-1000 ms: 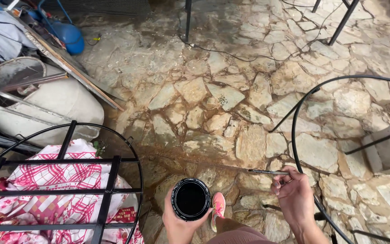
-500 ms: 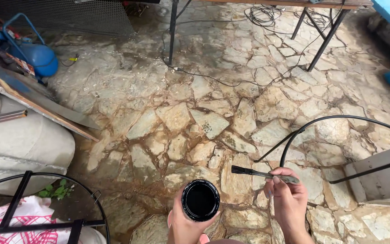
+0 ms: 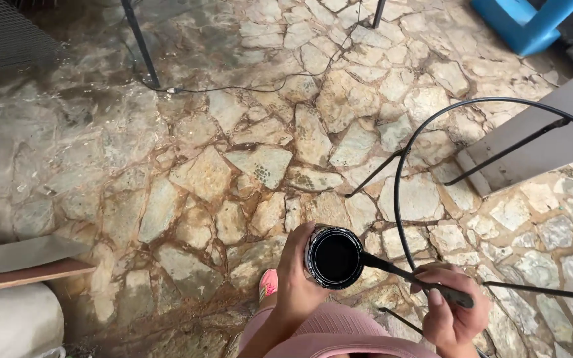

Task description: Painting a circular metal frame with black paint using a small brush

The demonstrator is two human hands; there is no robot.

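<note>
My left hand (image 3: 298,278) grips a small round can of black paint (image 3: 334,257) from its left side, held upright over my lap. A thin paintbrush (image 3: 419,280) with a dark handle is pinched in my right hand (image 3: 451,310); its tip reaches into the can at the right rim. A black round metal frame (image 3: 398,199) curves just beyond the brush, to the right of the can. My pink-clad legs (image 3: 326,331) and a pink shoe (image 3: 268,284) show below the hands.
Wet irregular stone paving (image 3: 233,166) covers the ground. A grey board (image 3: 538,139) leans at right behind the frame. A blue object (image 3: 532,20) sits top right. Black metal legs (image 3: 139,41) and a cable (image 3: 233,89) lie at top. Planks (image 3: 21,262) at left.
The view has swung to the right, dropping the pink cloth and wire rack out of sight. The brush, held clear of the can before, now has its tip in the can.
</note>
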